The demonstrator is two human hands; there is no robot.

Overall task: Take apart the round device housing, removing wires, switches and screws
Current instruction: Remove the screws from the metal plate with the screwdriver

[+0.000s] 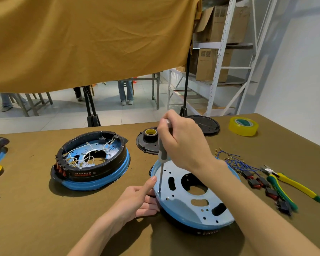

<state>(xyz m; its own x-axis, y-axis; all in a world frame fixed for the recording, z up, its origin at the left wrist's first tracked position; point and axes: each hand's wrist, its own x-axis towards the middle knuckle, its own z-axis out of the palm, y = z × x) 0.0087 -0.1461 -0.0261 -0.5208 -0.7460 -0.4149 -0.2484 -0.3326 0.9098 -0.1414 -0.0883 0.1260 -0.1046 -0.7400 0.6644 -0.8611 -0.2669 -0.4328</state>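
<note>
Head view: brown table [44,209], white shelving [218,52] behind.

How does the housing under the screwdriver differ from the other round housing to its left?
The housing being worked on shows a bare blue plate, no wires; the left housing still holds white wires and red switches. The worked one is tilted, steadied by the left hand, with the screwdriver in the right hand on a screw; the left one lies flat, untouched. Its black ring stands uppermost. Both are round, blue and black.
</note>
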